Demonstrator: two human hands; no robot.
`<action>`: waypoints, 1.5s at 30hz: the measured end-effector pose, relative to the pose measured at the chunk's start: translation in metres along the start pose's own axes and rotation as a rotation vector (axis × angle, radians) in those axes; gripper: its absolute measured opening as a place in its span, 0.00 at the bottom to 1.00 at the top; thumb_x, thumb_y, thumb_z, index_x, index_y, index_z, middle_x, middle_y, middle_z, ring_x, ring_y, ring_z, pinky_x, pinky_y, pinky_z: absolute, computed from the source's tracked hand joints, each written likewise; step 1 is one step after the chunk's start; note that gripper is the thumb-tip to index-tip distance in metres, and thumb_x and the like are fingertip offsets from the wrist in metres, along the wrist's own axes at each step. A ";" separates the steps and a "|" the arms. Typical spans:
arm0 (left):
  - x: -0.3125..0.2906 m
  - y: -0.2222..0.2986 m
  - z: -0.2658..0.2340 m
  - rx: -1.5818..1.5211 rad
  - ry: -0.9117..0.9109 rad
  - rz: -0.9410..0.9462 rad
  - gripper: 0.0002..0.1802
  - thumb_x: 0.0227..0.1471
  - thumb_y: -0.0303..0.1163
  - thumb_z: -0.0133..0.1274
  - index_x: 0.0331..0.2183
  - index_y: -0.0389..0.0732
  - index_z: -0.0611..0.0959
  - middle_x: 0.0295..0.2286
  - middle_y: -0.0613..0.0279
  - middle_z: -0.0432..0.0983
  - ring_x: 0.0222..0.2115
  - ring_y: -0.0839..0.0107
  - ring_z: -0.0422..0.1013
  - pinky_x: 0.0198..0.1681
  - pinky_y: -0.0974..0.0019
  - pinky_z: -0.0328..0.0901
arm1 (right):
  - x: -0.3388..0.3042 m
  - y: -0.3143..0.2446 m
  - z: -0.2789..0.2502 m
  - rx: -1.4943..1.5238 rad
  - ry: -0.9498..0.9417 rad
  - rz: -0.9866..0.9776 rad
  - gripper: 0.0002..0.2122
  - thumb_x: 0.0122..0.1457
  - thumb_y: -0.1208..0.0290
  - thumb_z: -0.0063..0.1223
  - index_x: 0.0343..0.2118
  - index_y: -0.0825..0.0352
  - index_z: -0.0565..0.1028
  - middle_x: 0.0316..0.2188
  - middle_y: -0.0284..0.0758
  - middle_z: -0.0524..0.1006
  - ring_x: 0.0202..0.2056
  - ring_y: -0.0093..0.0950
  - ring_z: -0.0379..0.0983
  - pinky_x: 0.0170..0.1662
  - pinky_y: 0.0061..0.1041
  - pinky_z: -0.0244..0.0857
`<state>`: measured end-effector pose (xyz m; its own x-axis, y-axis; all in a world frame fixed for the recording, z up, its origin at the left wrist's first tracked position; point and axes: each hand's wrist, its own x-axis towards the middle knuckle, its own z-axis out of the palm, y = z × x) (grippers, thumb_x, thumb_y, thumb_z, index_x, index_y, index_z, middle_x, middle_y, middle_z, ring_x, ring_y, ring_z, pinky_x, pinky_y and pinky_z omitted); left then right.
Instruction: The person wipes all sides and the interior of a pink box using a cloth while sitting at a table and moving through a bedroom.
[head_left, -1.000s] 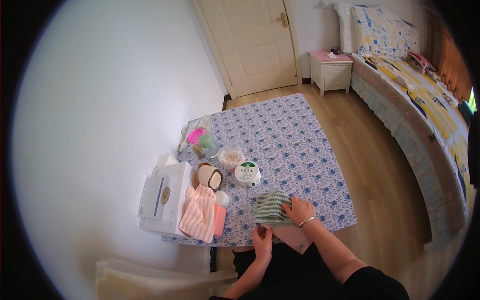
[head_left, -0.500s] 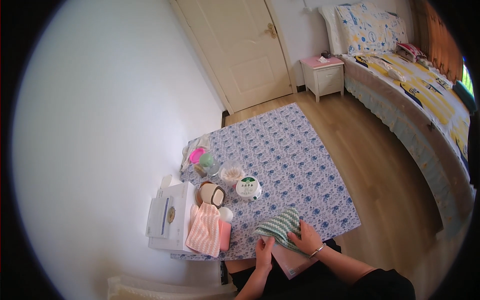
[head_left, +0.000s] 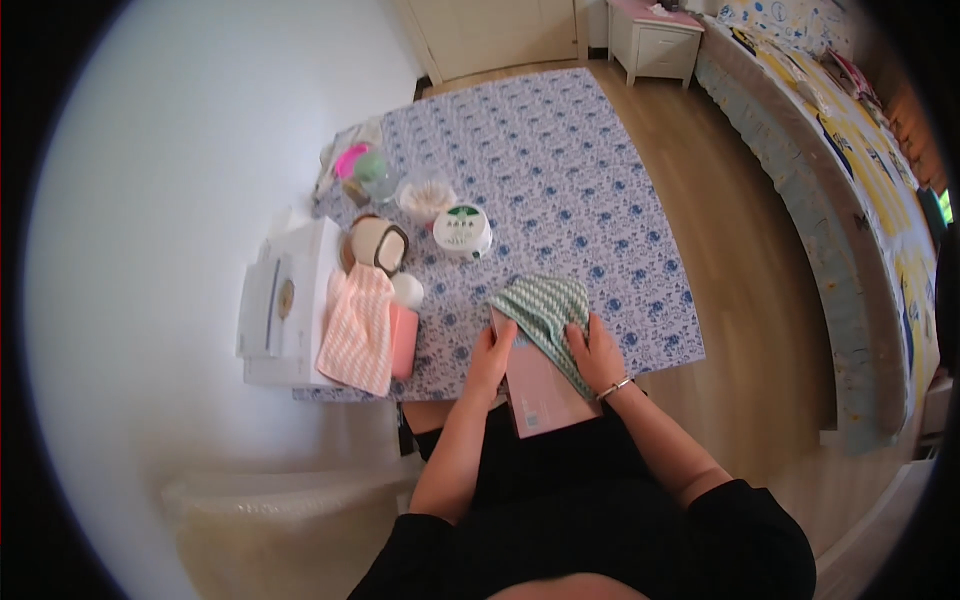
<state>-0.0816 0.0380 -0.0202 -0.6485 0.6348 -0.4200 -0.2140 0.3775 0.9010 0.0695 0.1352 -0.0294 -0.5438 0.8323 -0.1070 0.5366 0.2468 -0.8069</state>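
At the near edge of the table, a green-and-white striped cloth (head_left: 548,302) lies draped over the far part of a flat pink box (head_left: 543,392). My left hand (head_left: 491,355) grips the box by its left side, thumb on top, beside the cloth's edge. On the other side, my right hand (head_left: 597,357) has its fingers pressed on the cloth along the box's right edge; a bracelet circles that wrist. The near half of the box is uncovered and overhangs my lap.
Left on the flower-patterned tablecloth (head_left: 540,150) are a white carton (head_left: 310,350), a pink striped cloth (head_left: 360,335), a pink box (head_left: 404,340), a round white tub (head_left: 463,232), a container of cotton swabs (head_left: 427,198) and a green-topped bottle (head_left: 375,175). A bed (head_left: 800,120) stands right.
My view has tipped downward, so the table sits higher in the picture. More of the pink box's near part shows beside the cloth. Both hands stay on the box and cloth.
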 end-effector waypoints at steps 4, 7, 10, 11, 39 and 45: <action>0.001 0.004 0.000 -0.105 0.002 0.014 0.37 0.46 0.50 0.54 0.47 0.31 0.66 0.36 0.57 0.70 0.33 0.72 0.67 0.35 0.70 0.63 | 0.004 0.005 -0.005 0.088 0.030 0.116 0.17 0.58 0.60 0.41 0.37 0.73 0.64 0.25 0.53 0.71 0.30 0.50 0.68 0.31 0.40 0.60; 0.007 0.004 -0.003 -0.159 -0.050 0.093 0.36 0.45 0.47 0.56 0.48 0.31 0.66 0.35 0.57 0.70 0.33 0.72 0.68 0.34 0.71 0.64 | 0.007 0.030 -0.011 0.128 0.204 0.075 0.16 0.58 0.62 0.42 0.36 0.74 0.64 0.25 0.54 0.71 0.30 0.49 0.68 0.31 0.40 0.59; 0.008 0.017 -0.003 -0.120 -0.077 0.133 0.36 0.45 0.44 0.57 0.48 0.30 0.65 0.33 0.57 0.70 0.30 0.73 0.68 0.31 0.74 0.64 | 0.018 0.066 -0.038 -0.032 0.254 0.043 0.18 0.57 0.63 0.44 0.44 0.73 0.63 0.31 0.51 0.71 0.31 0.45 0.69 0.35 0.35 0.62; 0.008 0.022 -0.002 -0.120 -0.081 0.127 0.36 0.45 0.44 0.57 0.48 0.30 0.65 0.33 0.57 0.70 0.30 0.73 0.68 0.31 0.74 0.64 | 0.019 0.071 -0.043 -0.263 0.355 -0.084 0.20 0.57 0.64 0.45 0.47 0.72 0.63 0.34 0.50 0.71 0.32 0.43 0.69 0.37 0.33 0.63; -0.073 0.031 0.053 0.400 -0.600 0.671 0.25 0.57 0.38 0.40 0.52 0.33 0.64 0.54 0.49 0.54 0.56 0.59 0.53 0.55 0.64 0.51 | -0.032 -0.003 -0.080 0.760 -0.053 0.260 0.34 0.50 0.71 0.54 0.56 0.71 0.47 0.39 0.40 0.71 0.36 0.24 0.70 0.35 0.22 0.66; -0.059 0.032 0.030 0.152 -0.631 0.430 0.19 0.56 0.33 0.43 0.48 0.35 0.69 0.45 0.53 0.67 0.46 0.65 0.65 0.50 0.67 0.58 | -0.038 0.006 -0.060 0.888 -0.107 0.454 0.31 0.50 0.76 0.47 0.57 0.62 0.48 0.39 0.37 0.71 0.36 0.27 0.71 0.31 0.33 0.73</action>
<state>-0.0284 0.0330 0.0303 -0.1038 0.9928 -0.0606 0.0940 0.0705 0.9931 0.1322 0.1349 0.0045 -0.4850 0.6962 -0.5292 0.0558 -0.5793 -0.8132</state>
